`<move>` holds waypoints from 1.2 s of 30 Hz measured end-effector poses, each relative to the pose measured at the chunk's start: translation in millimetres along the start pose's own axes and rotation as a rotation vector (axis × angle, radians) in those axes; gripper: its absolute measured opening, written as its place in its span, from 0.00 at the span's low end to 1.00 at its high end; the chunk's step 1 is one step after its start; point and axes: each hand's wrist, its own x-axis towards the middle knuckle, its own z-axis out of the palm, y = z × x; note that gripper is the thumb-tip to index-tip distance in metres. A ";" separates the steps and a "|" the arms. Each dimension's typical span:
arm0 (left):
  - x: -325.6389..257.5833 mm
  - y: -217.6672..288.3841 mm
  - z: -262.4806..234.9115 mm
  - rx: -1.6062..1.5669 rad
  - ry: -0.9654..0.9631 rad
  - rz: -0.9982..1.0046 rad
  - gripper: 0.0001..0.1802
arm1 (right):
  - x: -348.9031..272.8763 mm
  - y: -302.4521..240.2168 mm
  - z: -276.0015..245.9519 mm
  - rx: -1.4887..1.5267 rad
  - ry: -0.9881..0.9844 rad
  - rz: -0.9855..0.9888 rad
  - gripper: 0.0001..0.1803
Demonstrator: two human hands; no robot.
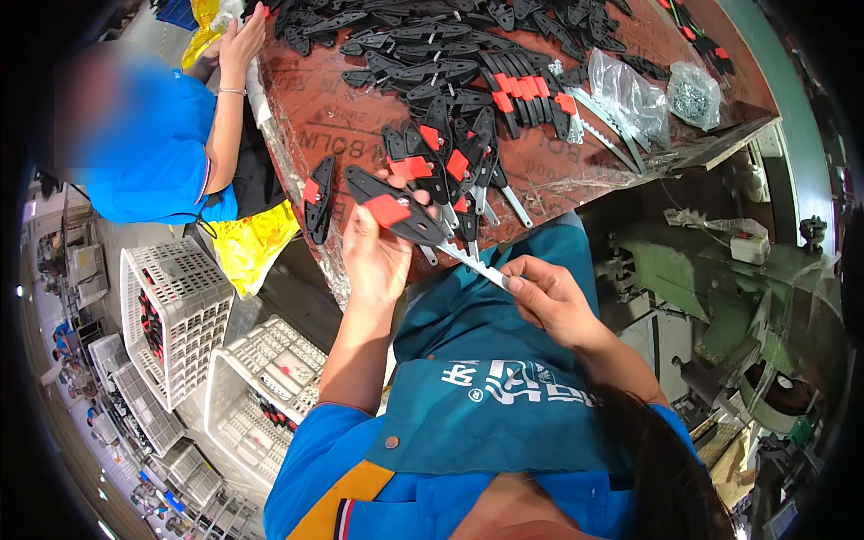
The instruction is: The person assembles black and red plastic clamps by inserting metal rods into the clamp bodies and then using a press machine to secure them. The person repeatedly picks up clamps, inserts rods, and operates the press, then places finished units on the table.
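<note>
My left hand (376, 261) grips a flat black plastic handle piece (421, 229) with a red insert (388, 210), above the table's near edge. A notched metal strip (470, 261) sticks out of the piece's lower right end. Its free end is pinched between the thumb and fingers of my right hand (551, 297). How far the strip reaches inside the piece is hidden. Just beyond my left hand lies a cluster of similar black pieces (486, 135) with red inserts, some with metal strips. Another black-and-red piece (319, 202) rests alone to the left.
Black parts (423, 54) heap the back of the reddish table (315, 99). Loose metal strips (603, 130), a clear plastic bag (630, 94) and a bag of small parts (695, 96) lie right. White crates (184, 310) stand lower left. A co-worker (153, 153) is left; green machinery (711, 288) right.
</note>
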 end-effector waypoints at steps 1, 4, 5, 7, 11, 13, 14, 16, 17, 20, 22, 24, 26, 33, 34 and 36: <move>-1.2 -3.0 3.9 0.029 -0.063 0.008 0.28 | 2.6 5.9 2.4 0.067 0.010 0.000 0.11; -10.1 -18.1 12.8 0.097 -0.126 -0.021 0.30 | 10.5 13.1 16.2 0.130 0.059 -0.055 0.10; -14.6 -24.8 16.8 0.113 -0.128 -0.039 0.30 | 14.1 14.1 22.2 0.090 0.112 -0.099 0.10; -16.3 -27.0 14.6 0.146 -0.136 -0.054 0.32 | 18.2 15.2 26.3 0.035 0.168 -0.138 0.11; -11.2 -13.9 9.2 0.235 -0.127 -0.152 0.34 | 20.7 15.9 26.6 -0.075 0.186 -0.136 0.12; -1.5 -6.2 -0.7 0.071 -0.117 -0.221 0.34 | 21.6 15.9 20.3 -0.142 0.117 -0.100 0.12; 3.2 0.3 -5.1 0.058 -0.105 -0.275 0.33 | 23.3 18.7 11.4 -0.162 0.045 -0.062 0.13; 8.6 6.7 -7.0 0.458 0.167 -0.257 0.24 | 25.3 26.0 6.5 -0.224 -0.051 -0.002 0.13; 14.1 8.8 -10.2 0.592 0.204 -0.192 0.22 | 24.9 26.0 7.4 -0.271 -0.052 0.016 0.13; 33.1 42.3 -34.2 0.966 0.363 -0.037 0.17 | 29.8 32.3 -25.2 -0.785 0.096 -0.162 0.10; 46.3 65.6 -94.5 1.115 0.394 -0.062 0.16 | 57.0 22.5 -87.4 -1.072 0.586 -0.456 0.10; 47.9 47.8 -108.0 1.461 0.361 0.080 0.16 | 73.9 -0.8 -157.8 -1.245 0.967 -0.512 0.11; 42.3 38.0 -96.5 1.704 0.386 0.171 0.16 | 78.6 -23.7 -195.6 -1.541 1.056 -0.252 0.15; 10.1 33.2 -82.3 2.148 0.270 0.574 0.21 | 70.2 -35.5 -253.2 -1.893 0.810 -0.014 0.13; 13.2 44.7 -87.3 2.223 0.328 0.618 0.21 | 69.3 -39.0 -256.2 -1.888 0.760 -0.018 0.14; 21.5 71.1 -102.6 2.318 0.452 0.575 0.22 | 71.7 -36.9 -257.6 -1.920 0.704 -0.099 0.13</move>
